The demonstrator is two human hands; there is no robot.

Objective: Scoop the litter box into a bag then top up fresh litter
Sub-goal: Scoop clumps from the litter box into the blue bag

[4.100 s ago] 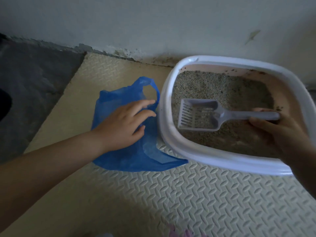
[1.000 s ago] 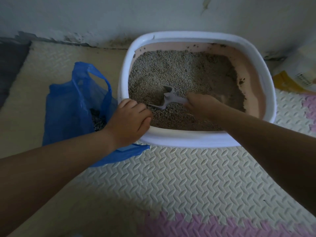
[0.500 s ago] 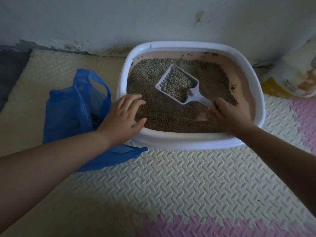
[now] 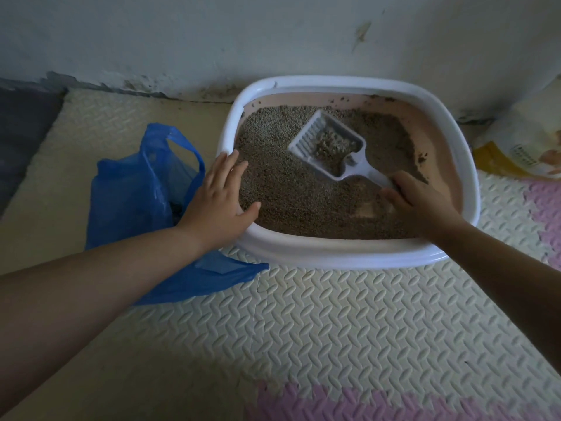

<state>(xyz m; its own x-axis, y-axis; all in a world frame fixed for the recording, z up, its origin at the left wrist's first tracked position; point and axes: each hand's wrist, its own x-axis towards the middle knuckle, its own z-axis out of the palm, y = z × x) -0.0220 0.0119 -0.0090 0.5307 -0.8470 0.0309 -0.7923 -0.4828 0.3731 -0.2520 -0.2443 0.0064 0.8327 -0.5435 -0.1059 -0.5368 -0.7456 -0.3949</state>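
Right hand (image 4: 416, 205) grasping loaded scoop (image 4: 328, 141), left hand (image 4: 218, 202) fingers (image 4: 226, 165) released on litter box (image 4: 334, 253) rim: recommend level carry to bag (image 4: 130, 189)

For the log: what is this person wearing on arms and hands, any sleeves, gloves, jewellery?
Nothing worn shows. Both forearms are bare to the frame edge, without sleeves. The left hand and right hand have no gloves, and no watch, bracelet or ring is visible.

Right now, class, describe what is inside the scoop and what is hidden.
The scoop holds a small heap of clumped litter. The right hand covers its handle end; anything beneath that heap is hidden.
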